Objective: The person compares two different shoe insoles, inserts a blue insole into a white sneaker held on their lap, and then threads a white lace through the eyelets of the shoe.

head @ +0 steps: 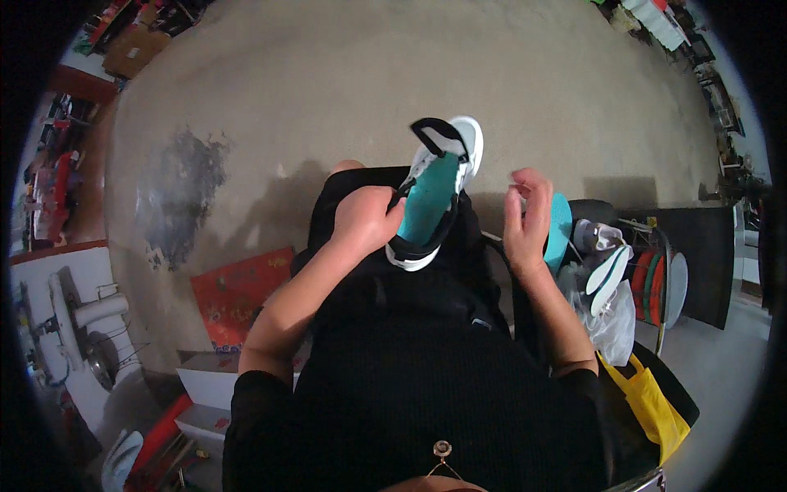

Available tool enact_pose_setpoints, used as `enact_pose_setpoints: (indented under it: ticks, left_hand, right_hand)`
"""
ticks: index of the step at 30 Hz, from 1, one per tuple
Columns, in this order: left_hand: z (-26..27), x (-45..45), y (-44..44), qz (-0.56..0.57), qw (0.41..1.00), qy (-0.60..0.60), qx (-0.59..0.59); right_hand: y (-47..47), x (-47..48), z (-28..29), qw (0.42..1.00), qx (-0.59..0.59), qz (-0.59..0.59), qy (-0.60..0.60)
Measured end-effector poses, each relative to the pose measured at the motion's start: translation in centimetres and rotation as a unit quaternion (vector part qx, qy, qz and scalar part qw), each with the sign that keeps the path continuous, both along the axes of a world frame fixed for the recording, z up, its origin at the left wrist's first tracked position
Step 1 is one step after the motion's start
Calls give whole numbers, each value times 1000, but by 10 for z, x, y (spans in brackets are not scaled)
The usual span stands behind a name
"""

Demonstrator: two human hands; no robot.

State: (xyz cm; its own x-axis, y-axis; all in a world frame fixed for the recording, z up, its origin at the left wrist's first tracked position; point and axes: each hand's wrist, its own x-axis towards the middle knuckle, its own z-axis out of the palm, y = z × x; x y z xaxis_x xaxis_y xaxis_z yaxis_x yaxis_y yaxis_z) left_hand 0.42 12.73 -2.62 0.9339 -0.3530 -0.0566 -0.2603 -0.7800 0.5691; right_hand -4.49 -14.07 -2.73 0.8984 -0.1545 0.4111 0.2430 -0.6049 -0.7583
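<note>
A white sneaker with black collar lining (414,261) lies over my lap, its toe pointing away from me. Inside it shows a teal insole (428,200), and the tongue (439,136) is folded outward to the far left. My left hand (370,216) pinches the left side of the shoe's collar between thumb and fingers. To the right of the shoe, my right hand (527,215) is raised with its fingers loosely curled and nothing visible in it. Just behind that hand stands a teal sole-shaped piece (558,230), partly hidden by it.
At my right, shoe insoles (609,273), a clear plastic bag (616,326) and a yellow bag (655,406) crowd beside round stools (652,286). Left are a red patterned board (240,289) and white boxes (206,375). Concrete floor (369,80) spreads ahead, with cluttered shelves at its edges.
</note>
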Motion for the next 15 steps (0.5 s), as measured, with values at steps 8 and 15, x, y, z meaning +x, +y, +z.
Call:
enact_pose_setpoints:
  ticks: [8,15]
  left_hand:
    - [55,-19,-10,2,995,-58,-84]
    - [97,-29,-8,22,993,-64,-94]
  right_hand:
    - [26,54,-33,520,727,289,343]
    - [26,69,-27,531,759,234,296]
